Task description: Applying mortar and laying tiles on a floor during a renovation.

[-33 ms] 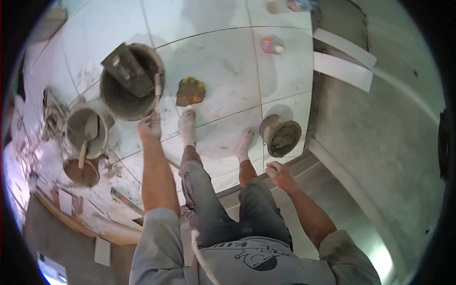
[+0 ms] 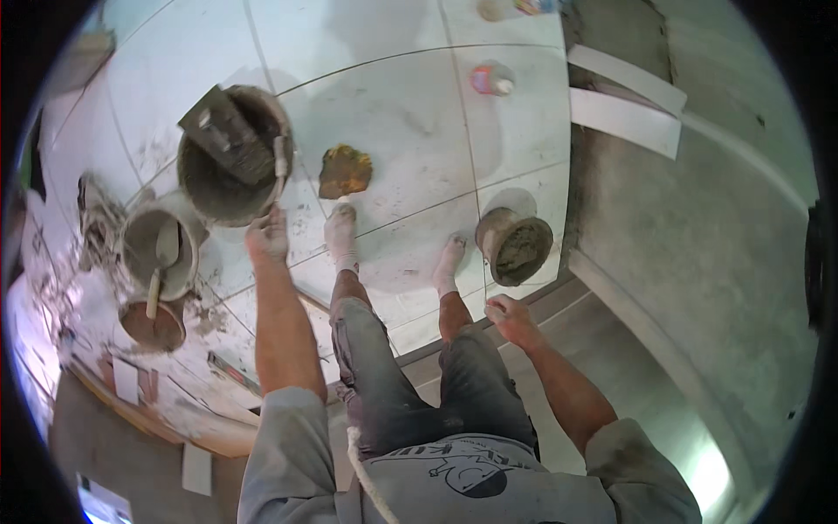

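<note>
My left hand (image 2: 267, 236) is closed beside the near rim of a large dark bucket (image 2: 190, 188); whatever its fingers hold is hidden. A pale grip (image 2: 279, 157) lies along that bucket's right rim, its thin lower end reaching toward the hand. Across the bucket's mouth rests a dark, mortar-smeared rectangular board (image 2: 225, 138). On the right, my right hand (image 2: 509, 318) makes a fist just short of a smaller bucket (image 2: 491, 229) of grey mortar (image 2: 524, 251), tilted toward me. A thin line runs between them; I cannot tell whether it is a handle or a tile joint.
A grey bucket (image 2: 131, 223) with a trowel (image 2: 163, 253) in it and a small brown tub (image 2: 148, 336) stand at left. Before my feet lies a yellow-brown lump (image 2: 346, 170). Farther off are a small bottle (image 2: 491, 80) and white strips (image 2: 624, 120) near the wall.
The view has turned slightly, shifting the floor and the large bucket a little left. My left hand has dropped slightly lower in the picture; my right hand stays almost where it was.
</note>
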Motion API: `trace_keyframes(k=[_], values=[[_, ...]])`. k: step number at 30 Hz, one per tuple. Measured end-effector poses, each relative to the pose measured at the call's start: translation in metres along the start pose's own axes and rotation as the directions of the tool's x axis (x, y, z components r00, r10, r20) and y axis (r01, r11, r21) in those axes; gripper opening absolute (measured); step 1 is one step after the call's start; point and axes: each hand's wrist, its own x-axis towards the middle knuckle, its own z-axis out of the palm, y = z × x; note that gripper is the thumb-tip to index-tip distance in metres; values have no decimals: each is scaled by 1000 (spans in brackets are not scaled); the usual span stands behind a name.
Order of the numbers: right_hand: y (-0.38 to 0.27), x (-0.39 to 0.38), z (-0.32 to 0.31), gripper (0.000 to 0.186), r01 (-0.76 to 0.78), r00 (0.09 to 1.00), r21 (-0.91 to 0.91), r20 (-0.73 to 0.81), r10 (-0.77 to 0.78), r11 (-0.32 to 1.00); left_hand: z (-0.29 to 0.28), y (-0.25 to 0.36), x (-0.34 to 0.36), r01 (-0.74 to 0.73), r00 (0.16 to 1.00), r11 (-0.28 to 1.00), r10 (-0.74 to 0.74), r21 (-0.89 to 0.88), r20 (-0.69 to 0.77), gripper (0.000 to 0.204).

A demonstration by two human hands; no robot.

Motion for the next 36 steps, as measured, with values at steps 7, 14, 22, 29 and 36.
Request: trace_keyframes(k=[7,14,22,29,36], values=[[153,61,30,40,-185,945,-174,-303,126,967,40,48,-21,6,993,989,-23,145,118,28],[319,124,-3,43,-566,661,66,-560,500,822,27,5,-171,-190,966,807,254,559,-38,24],[254,156,-70,46,-150,850,916,-72,522,371,-33,-62,-222,-86,968,584,240,808,-70,16],[260,126,-80,19,-167,769,942,-61,637,291,-46,-153,-264,-83,985,591,173,803,-25,29],[211,139,-83,25,-208,810,953,39,586,223,-67,-146,-328,-162,986,711,138,684,90,27]])
